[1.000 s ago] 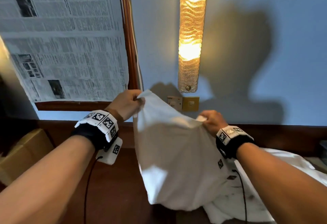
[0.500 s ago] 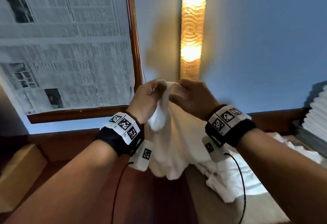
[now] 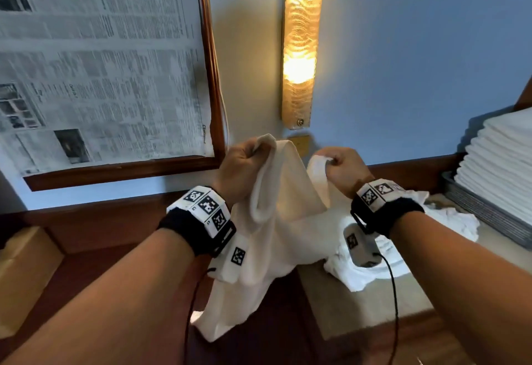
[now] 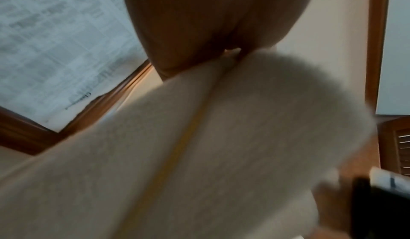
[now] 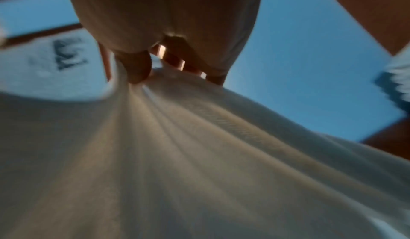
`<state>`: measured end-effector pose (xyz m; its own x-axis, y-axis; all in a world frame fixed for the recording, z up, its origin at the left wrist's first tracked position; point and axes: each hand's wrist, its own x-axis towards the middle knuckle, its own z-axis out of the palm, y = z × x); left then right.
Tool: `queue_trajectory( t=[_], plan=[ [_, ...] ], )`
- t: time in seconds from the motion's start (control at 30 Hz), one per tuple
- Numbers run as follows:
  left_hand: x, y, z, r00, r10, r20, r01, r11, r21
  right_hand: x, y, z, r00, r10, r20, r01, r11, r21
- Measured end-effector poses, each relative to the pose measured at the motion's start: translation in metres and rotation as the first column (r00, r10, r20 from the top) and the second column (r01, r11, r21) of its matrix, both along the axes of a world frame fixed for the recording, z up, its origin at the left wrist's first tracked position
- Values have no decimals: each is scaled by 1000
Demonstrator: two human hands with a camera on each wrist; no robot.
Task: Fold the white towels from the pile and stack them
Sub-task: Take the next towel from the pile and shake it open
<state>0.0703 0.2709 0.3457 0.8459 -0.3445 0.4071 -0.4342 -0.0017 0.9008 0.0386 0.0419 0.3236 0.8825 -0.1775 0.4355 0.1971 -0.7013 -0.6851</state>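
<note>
Both of your hands were up at chest height in front of the wall. The left hand (image 3: pixel 240 163) gripped one bunched corner of the towel (image 3: pixel 276 220), fingers curled round it. The right hand (image 3: pixel 342 167) pinched the other top corner; the right wrist view showed thumb and fingertips (image 5: pixel 137 67) closed on the gathered edge.

The towel hung between the two grips, slack and creased in the middle. Its lower end dropped past the desk (image 3: pixel 359 307) edge. The loose pile (image 3: pixel 374 255) lay on the desk under your right wrist. The folded stack (image 3: pixel 501 168) sat far right, in what looked like a tray.

Judgement: the step was opening the towel out before the first fold.

- The left grip held a wad, not a clean corner. Walking the fingers out to the true corner would have helped.
- Drawing the hands apart until the top edge ran taut and level would have cleared the sag.
- The hanging end looked close to the pile; snagging it was a risk, so a higher lift or a shift leftward was worth it.
- Matching corners before laying it down would have kept the stack square.
</note>
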Motion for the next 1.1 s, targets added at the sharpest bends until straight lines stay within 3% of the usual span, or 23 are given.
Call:
queue_trajectory(
  t=[0.13, 0.2, 0.3, 0.43, 0.53, 0.67, 0.73, 0.83, 0.93, 1.03, 1.1],
  plan=[
    [-6, -35, -7, 998, -58, -5, 58, 997, -51, -7, 27, 50, 997, 55, 59, -50, 995, -83],
    [-11, -45, -3, 998, -41, 46, 41, 999, -5, -15, 27, 62, 998, 27, 65, -15, 984, -175],
    [-9, -50, 9, 989, 35, 146, -49, 994, 93, -31, 22, 59, 997, 37, 66, -27, 988, -150],
    [2, -56, 19, 975, 76, 207, -106, 985, 139, -43, 2, 25, 995, 98, -32, -103, 968, -227],
    [-2, -60, 27, 971, 124, 206, -159, 973, 165, -35, -39, -10, 994, 66, -82, -82, 976, -201],
    [-5, -55, 25, 937, 235, 259, -271, 956, 116, -30, -105, -74, 914, -83, -398, 1, 979, -202],
    [-9, -56, 17, 928, 272, 255, -306, 946, 104, -31, -123, -94, 883, -82, -461, 37, 994, -105],
    [-19, -66, 1, 937, 290, 197, -318, 939, 131, -22, -112, -87, 952, -12, -307, 26, 999, 40],
    [-28, -79, -16, 945, 294, 145, -313, 941, 128, -13, -77, -48, 985, 155, -70, -147, 983, 114],
    [-35, -92, -27, 935, 320, 155, -337, 936, 101, -10, -50, -11, 941, 307, 141, -314, 949, 29],
    [-40, -101, -31, 951, 281, 125, -292, 953, 78, -9, -41, 9, 930, 306, 205, -305, 952, -37]
  ],
)
